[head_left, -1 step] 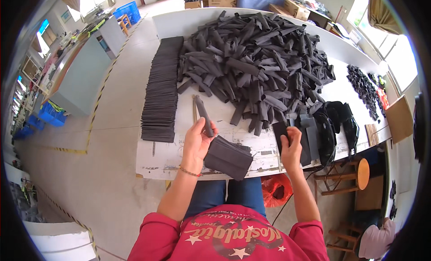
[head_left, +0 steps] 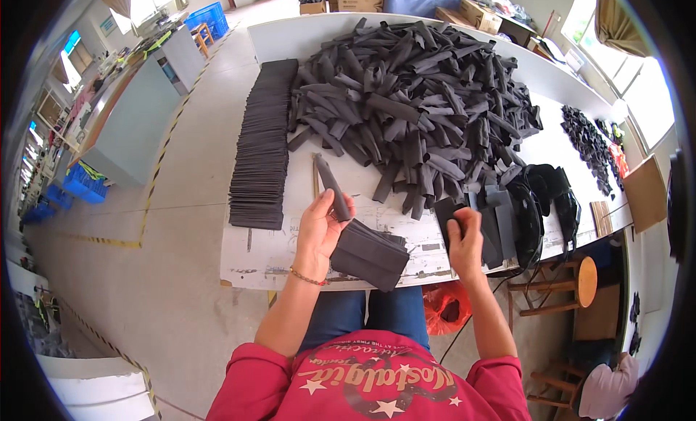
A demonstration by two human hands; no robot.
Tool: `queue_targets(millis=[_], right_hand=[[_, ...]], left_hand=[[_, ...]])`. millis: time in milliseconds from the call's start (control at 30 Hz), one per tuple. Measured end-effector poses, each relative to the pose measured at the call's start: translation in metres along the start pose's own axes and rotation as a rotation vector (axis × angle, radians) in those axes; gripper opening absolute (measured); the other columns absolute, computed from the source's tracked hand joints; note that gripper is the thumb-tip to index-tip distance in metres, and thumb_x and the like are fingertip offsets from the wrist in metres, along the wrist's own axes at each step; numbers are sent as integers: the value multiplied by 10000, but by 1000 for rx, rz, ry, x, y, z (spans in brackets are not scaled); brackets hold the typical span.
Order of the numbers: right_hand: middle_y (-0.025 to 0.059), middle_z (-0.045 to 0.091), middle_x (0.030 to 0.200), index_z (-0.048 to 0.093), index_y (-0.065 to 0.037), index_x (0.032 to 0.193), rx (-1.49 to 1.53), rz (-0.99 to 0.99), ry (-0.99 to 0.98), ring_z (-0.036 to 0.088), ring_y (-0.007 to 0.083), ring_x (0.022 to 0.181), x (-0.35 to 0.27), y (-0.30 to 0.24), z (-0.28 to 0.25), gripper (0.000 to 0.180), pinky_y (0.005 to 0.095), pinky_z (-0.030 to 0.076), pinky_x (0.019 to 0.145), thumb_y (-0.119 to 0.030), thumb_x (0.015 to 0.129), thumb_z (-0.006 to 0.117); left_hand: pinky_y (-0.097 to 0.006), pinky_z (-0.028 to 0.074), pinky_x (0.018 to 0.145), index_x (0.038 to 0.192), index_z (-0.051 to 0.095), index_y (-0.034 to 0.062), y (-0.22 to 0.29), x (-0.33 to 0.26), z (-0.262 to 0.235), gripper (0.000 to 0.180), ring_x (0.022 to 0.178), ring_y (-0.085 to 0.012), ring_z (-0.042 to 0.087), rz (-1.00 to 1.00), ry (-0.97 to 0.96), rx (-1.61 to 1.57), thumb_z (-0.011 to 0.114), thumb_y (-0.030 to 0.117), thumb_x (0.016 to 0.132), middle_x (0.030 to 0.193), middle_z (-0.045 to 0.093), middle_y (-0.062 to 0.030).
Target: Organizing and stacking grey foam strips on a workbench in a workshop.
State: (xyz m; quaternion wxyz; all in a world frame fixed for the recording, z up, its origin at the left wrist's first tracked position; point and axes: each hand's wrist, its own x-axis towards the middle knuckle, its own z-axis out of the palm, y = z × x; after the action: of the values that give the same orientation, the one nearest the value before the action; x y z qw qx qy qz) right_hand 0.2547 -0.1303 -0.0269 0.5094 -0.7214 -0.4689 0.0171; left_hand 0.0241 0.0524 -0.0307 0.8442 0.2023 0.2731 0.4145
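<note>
Bright, even daylight fills the scene; windows [head_left: 145,4] at the upper left and upper right of the frame are blown out to white; the white table [head_left: 290,37] shows mild glare at upper centre; shadows are soft and short; strong fisheye bending curves straight edges toward a black circular rim; focus is sharp centrally, softer at the edges.

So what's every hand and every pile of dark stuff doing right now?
left hand: gripping a rolled dark strip and a bundle of flat dark pieces.
right hand: resting on upright dark pieces.
big heap of rolled strips: loose, jumbled.
flat stack: neatly rowed.
</note>
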Motion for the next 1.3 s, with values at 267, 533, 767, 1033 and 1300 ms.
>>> queue_targets(millis=[267, 533, 767, 1033, 1300], right_hand=[[155, 598, 984, 496, -28, 1017, -76, -289, -397, 556, 356, 885, -12, -78, 20, 367, 416, 430, 764, -147, 791, 760], [125, 612, 1056, 521, -21, 1253, -106, -435, -314, 556, 315, 902, 0, -96, 20, 540, 420, 412, 793, -109, 772, 749], [89, 642, 1012, 666, -46, 1055, -146, -414, -187, 577, 292, 899, 7, -103, 25, 311, 404, 442, 783, -75, 756, 746], [73, 650, 962, 683, -51, 1025, -196, -461, -154, 585, 282, 855, 11, -105, 25, 290, 402, 443, 763, -67, 743, 748], [76, 639, 935, 681, -47, 1016, -226, -480, -166, 577, 275, 836, 13, -107, 24, 289, 399, 437, 753, -74, 737, 750]], left_hand=[[-352, 576, 841, 1127, 604, 0, 0, -8, 1, 263, 1025, -235, 656, -16, -53, 39, 637, 179, 937, 1152, 652, -128], [-371, 575, 890, 1146, 593, 3, -1, -16, 12, 225, 1008, -250, 671, -37, -84, -7, 608, 64, 931, 1131, 658, -177], [-376, 569, 911, 1195, 580, -7, -1, -21, 14, 265, 1051, -258, 657, -85, -153, -8, 589, 64, 940, 1171, 640, -190], [-380, 565, 920, 1203, 568, -31, 0, -23, 15, 265, 1073, -267, 650, -139, -170, -57, 556, 92, 969, 1199, 622, -221], [-382, 546, 950, 1225, 541, -41, 1, -26, 18, 280, 1109, -278, 631, -179, -213, -45, 540, 85, 975, 1230, 601, -234]])
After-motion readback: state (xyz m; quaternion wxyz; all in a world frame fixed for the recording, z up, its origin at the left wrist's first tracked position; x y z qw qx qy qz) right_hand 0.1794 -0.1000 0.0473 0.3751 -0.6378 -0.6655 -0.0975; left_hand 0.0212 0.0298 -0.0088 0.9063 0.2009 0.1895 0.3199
